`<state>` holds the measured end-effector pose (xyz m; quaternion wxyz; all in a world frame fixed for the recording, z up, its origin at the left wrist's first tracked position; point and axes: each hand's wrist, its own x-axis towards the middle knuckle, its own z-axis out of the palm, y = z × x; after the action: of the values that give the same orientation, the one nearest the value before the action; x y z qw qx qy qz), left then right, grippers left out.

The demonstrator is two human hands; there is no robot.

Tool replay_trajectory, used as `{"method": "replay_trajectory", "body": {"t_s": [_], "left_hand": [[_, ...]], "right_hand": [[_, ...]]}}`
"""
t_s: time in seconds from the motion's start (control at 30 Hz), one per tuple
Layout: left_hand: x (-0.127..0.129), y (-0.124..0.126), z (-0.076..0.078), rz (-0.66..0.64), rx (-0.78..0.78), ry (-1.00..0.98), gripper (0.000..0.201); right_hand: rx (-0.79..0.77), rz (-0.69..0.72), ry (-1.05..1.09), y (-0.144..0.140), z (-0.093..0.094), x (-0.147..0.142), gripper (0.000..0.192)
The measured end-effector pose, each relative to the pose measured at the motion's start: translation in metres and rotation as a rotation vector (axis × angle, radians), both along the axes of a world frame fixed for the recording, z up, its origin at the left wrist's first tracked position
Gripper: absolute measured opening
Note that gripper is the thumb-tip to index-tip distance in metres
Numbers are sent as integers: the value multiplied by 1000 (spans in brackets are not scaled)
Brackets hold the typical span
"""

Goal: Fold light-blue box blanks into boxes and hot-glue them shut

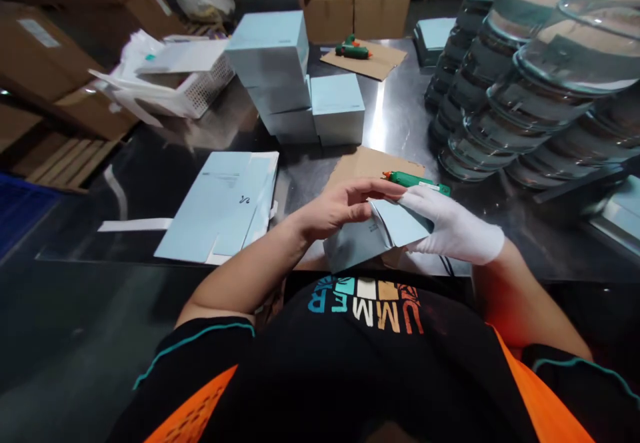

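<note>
Room: I see a dim packing area, brown cartons stacked at the back and left, and a steel table (395,116) running across my view.
Surface near me: a cardboard sheet (367,163) lies on the steel right behind my hands, with a green glue gun (415,180) resting on its far edge.
Work piece: a pale blue box blank (377,233), partly folded, sits between my hands at the table's near edge, just above my shirt.
Left hand: my bare left hand (340,209) lies curled over the top of the blank, fingers pressing a flap down.
Right hand: my right hand (453,229), in a white glove, cups the blank's right side, fingers laid flat along its panel; it grips the card, not the glue gun.
Step in hand: I judge I'm mid-fold, forming the blank into a box; it is not yet squared up.
Next move calls for: holding the flap tight with the left hand while the right frees itself, since the glue gun lies just beyond the gloved fingers.
Supply: flat blanks (223,206) lie to my left.
Done pieces: finished blue boxes (295,76) stand stacked mid-table.
Other: stacked glass lids (525,83) fill the right side; a white basket (195,89) sits far left.
</note>
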<state>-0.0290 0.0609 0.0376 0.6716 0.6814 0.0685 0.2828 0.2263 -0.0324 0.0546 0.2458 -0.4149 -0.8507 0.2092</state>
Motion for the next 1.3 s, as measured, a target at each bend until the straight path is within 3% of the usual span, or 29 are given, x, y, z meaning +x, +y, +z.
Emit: {"method": "replay_trajectory", "body": {"t_s": [0.17, 0.37, 0.53, 0.67, 0.77, 0.93, 1.03, 1.17, 1.23, 1.3], "left_hand": [[-6, -5, 4, 27, -14, -24, 37], [2, -4, 7, 53, -82, 28, 41], [8, -2, 7, -8, -182, 33, 45], [6, -12, 6, 27, -290, 1, 57], [-1, -19, 4, 142, -144, 13, 64], [-11, -32, 5, 313, 460, 153, 77], [-9, -43, 5, 378, 653, 158, 81], [-8, -52, 2, 394, 667, 218, 92], [-14, -47, 0, 390, 571, 272, 96], [-21, -32, -7, 360, 374, 309, 98]], "right_hand": [[-6, -5, -14, 1, -1, 1, 84], [-39, -9, 19, -1, -3, 6, 90], [-27, -23, 66, 3, -13, 17, 90], [11, 6, 148, 7, -22, 25, 94], [-4, -20, 186, 6, -27, 32, 96], [-65, -90, 297, 3, -36, 41, 99], [-131, -113, 356, 2, -44, 45, 102], [-235, -180, 476, -1, -53, 49, 108], [-272, -194, 547, -3, -54, 51, 108], [-302, -193, 609, -4, -52, 52, 106]]}}
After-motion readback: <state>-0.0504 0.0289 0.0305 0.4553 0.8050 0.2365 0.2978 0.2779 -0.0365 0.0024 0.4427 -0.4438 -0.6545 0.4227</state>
